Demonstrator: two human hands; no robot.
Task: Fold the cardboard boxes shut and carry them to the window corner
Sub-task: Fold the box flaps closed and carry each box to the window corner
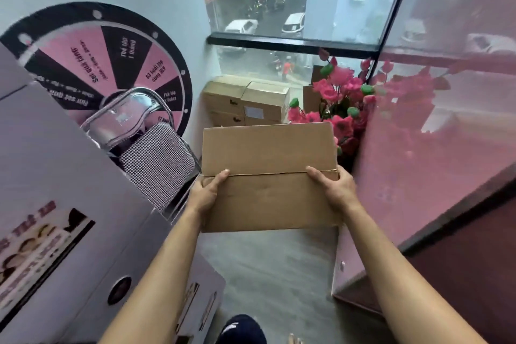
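In the head view, the left hand point(208, 190) and the right hand point(332, 188) gripped opposite ends of a closed cardboard box point(269, 176), thumbs curled over its top, holding it above the floor well short of the stacked boxes point(245, 100) in the window corner. This looked like the carrying step, the folding done. The next move probably called for stepping forward between the chair point(150, 148) and the pink flowers point(337, 98), then lowering it onto or beside that stack.
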